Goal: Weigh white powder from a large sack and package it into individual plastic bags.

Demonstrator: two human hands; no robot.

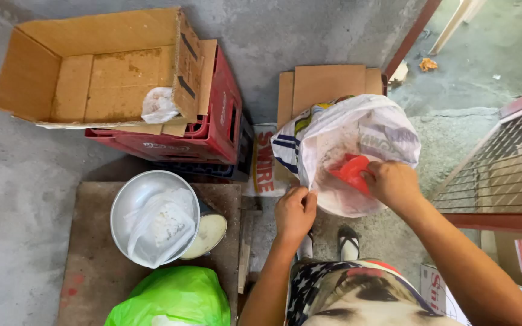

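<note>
At two o'clock, my left hand pinches the big white plastic sack's rim while my right hand grips a red plastic scoop inside; a slipped rim could spill powder.

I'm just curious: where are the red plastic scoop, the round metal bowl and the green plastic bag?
red plastic scoop (350, 171), head view, its flat blade
round metal bowl (133, 193), head view, bare inner wall
green plastic bag (173, 297), head view, its top

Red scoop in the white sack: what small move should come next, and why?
Probably lift the red scoop out and carry it toward the metal bowl. The right hand grips the scoop deep inside the white sack, the left hand holds the rim open, and the bowl's clear bag already holds white grains.
</note>
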